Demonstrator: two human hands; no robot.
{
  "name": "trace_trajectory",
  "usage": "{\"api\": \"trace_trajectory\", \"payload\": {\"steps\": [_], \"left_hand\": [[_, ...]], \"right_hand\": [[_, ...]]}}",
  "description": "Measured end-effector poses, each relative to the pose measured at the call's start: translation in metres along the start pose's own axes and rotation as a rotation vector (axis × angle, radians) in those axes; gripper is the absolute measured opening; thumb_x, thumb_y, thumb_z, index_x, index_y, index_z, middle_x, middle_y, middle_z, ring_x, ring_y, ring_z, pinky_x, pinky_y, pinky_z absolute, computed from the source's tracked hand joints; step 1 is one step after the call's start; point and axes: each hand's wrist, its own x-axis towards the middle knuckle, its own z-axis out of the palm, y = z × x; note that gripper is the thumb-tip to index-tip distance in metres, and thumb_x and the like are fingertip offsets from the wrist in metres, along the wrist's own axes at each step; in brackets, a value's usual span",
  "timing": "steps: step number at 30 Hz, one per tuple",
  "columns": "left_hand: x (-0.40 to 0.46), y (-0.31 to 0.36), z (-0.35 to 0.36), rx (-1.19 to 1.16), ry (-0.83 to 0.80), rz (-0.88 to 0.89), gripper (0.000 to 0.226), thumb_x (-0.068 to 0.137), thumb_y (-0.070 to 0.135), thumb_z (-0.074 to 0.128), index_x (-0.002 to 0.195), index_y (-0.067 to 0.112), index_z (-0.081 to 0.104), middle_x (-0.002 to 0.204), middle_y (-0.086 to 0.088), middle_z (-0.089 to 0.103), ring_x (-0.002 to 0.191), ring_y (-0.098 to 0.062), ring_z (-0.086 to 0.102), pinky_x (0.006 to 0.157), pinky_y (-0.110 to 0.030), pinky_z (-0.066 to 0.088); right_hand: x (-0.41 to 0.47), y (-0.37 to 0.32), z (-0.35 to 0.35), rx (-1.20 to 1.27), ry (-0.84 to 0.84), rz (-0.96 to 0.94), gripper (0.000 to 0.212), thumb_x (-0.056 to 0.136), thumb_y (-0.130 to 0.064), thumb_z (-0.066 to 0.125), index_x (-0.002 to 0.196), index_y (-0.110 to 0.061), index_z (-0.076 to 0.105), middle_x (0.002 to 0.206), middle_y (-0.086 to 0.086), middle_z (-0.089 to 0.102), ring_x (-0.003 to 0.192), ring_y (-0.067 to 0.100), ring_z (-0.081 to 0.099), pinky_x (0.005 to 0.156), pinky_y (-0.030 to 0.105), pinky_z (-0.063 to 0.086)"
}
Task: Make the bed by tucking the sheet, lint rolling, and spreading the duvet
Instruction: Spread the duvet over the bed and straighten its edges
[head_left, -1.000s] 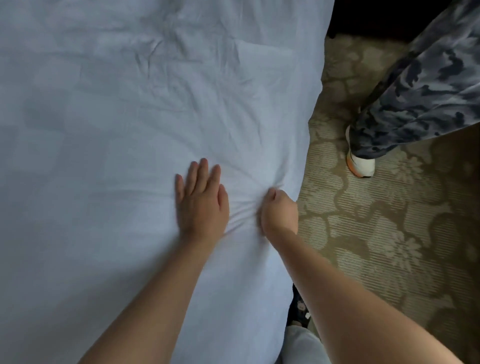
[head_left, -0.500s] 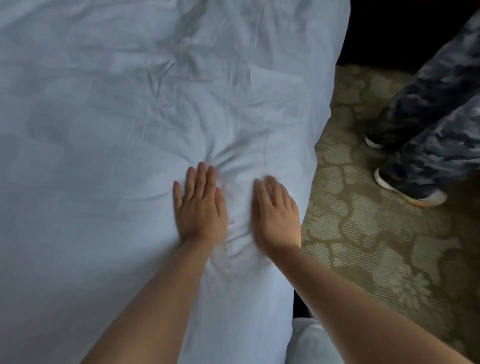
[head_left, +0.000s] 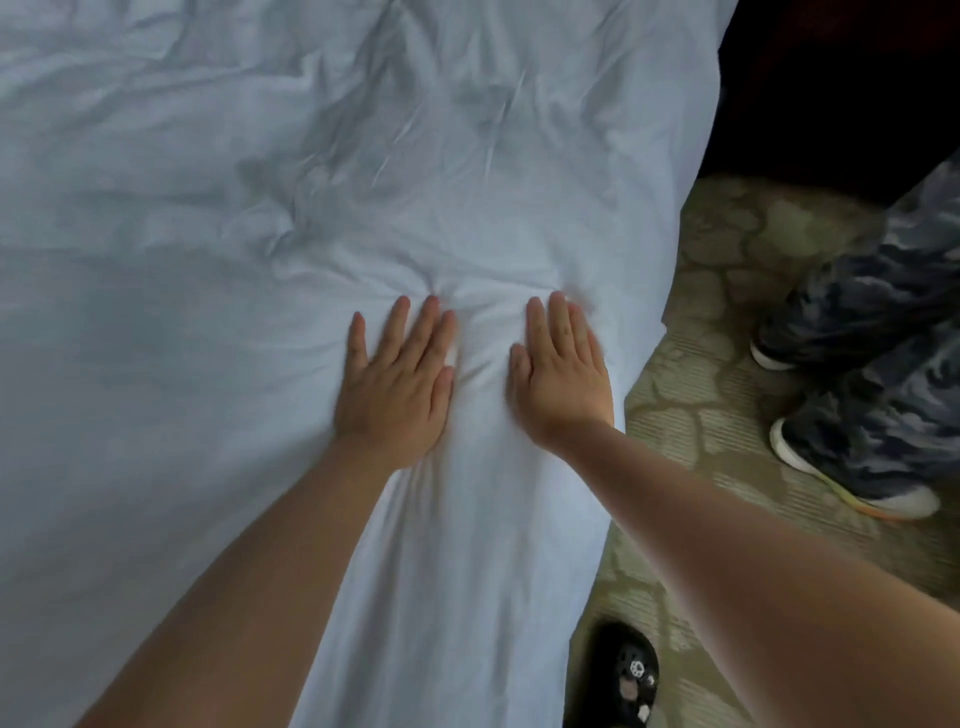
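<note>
Both palms flat — left hand, right hand

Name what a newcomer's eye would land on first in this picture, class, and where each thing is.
Two bare hands lie flat, side by side, on the white sheet near the bed's right edge: the left hand and the right hand, creases bunching between them. At right, camouflage trousers and sneakers stand on patterned carpet.

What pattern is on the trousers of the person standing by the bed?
Blue-grey camouflage trousers, clearest in the head view.

left: open sheet | right: bystander's legs over carpet
</note>
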Motion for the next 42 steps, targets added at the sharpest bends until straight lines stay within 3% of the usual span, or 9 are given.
{"api": "trace_trajectory", "payload": {"steps": [4,8,13,17,21,26,28,38,42], "left_hand": [[0.070,0.015,0.006,0.017,-0.039,-0.116,0.056,0.098,0.036,0.023,0.147,0.011,0.036,0.151,-0.010,0.037,0.139,-0.032,0.034,0.112,-0.058,0.017],[0.126,0.023,0.021,0.023,-0.091,-0.156,0.056,0.095,0.037,0.025,0.145,0.017,0.039,0.150,-0.009,0.038,0.137,-0.037,0.035,0.108,-0.064,0.018],[0.188,0.024,0.023,0.068,-0.184,-0.164,0.058,0.093,0.043,0.019,0.145,0.028,0.039,0.152,-0.007,0.036,0.138,-0.040,0.031,0.098,-0.077,0.015],[0.223,0.032,0.024,0.058,-0.220,-0.268,0.064,0.088,0.050,-0.001,0.150,0.041,0.012,0.160,-0.002,0.013,0.147,-0.033,0.007,0.104,-0.073,0.002],[0.246,0.037,0.027,0.057,-0.170,-0.280,0.061,0.089,0.047,-0.003,0.150,0.042,0.004,0.160,-0.011,0.009,0.147,-0.033,0.005,0.109,-0.067,-0.002],[0.304,0.040,0.031,0.041,-0.034,-0.230,0.054,0.096,0.042,0.016,0.148,0.037,0.026,0.157,-0.013,0.023,0.144,-0.035,0.021,0.110,-0.066,0.006],[0.337,0.041,0.035,0.042,-0.051,-0.234,0.056,0.096,0.043,0.007,0.150,0.039,0.017,0.159,-0.010,0.014,0.146,-0.033,0.013,0.111,-0.065,0.003],[0.490,0.049,0.057,-0.015,-0.006,-0.231,0.052,0.099,0.039,0.008,0.151,0.040,0.014,0.157,-0.023,0.011,0.146,-0.036,0.007,0.109,-0.066,-0.005],[0.527,0.049,0.064,-0.015,0.015,-0.171,0.052,0.098,0.040,0.014,0.150,0.040,0.015,0.155,-0.029,0.012,0.145,-0.039,0.010,0.111,-0.066,0.000]], "right_hand": [[0.053,0.026,-0.022,0.082,0.024,0.082,0.059,0.102,-0.037,0.017,0.151,-0.019,-0.011,0.158,-0.001,-0.019,0.145,0.012,-0.016,0.117,0.028,-0.009],[0.104,0.062,-0.042,0.318,-0.079,0.243,0.065,0.100,-0.047,0.021,0.150,-0.026,-0.015,0.159,0.001,-0.013,0.147,0.014,-0.003,0.118,0.033,0.005],[0.164,0.072,-0.062,0.417,-0.131,0.350,0.076,0.097,-0.055,0.022,0.151,-0.013,-0.008,0.160,0.004,-0.002,0.144,0.025,0.018,0.116,0.040,0.018],[0.193,0.076,-0.070,0.385,-0.155,0.419,0.074,0.098,-0.054,0.017,0.151,-0.009,-0.008,0.160,0.006,-0.002,0.145,0.024,0.018,0.116,0.042,0.016],[0.225,0.079,-0.074,0.372,-0.096,0.529,0.070,0.099,-0.050,0.012,0.152,-0.008,-0.004,0.160,0.010,-0.002,0.146,0.022,0.013,0.117,0.042,0.013],[0.273,0.086,-0.094,0.340,0.074,0.577,0.063,0.101,-0.044,0.013,0.151,-0.017,-0.013,0.159,0.013,0.000,0.145,0.024,0.016,0.115,0.044,0.020],[0.303,0.097,-0.112,0.285,0.097,0.539,0.061,0.101,-0.043,0.013,0.151,-0.019,-0.012,0.158,0.012,0.003,0.144,0.025,0.017,0.114,0.045,0.021],[0.449,0.130,-0.158,0.291,0.116,0.730,0.057,0.100,-0.044,0.017,0.145,-0.009,0.023,0.142,0.016,0.037,0.129,0.032,0.040,0.100,0.044,0.033],[0.480,0.130,-0.168,0.307,0.267,0.757,0.060,0.101,-0.042,0.020,0.149,-0.008,0.012,0.148,0.017,0.029,0.136,0.030,0.030,0.104,0.043,0.030]]}}
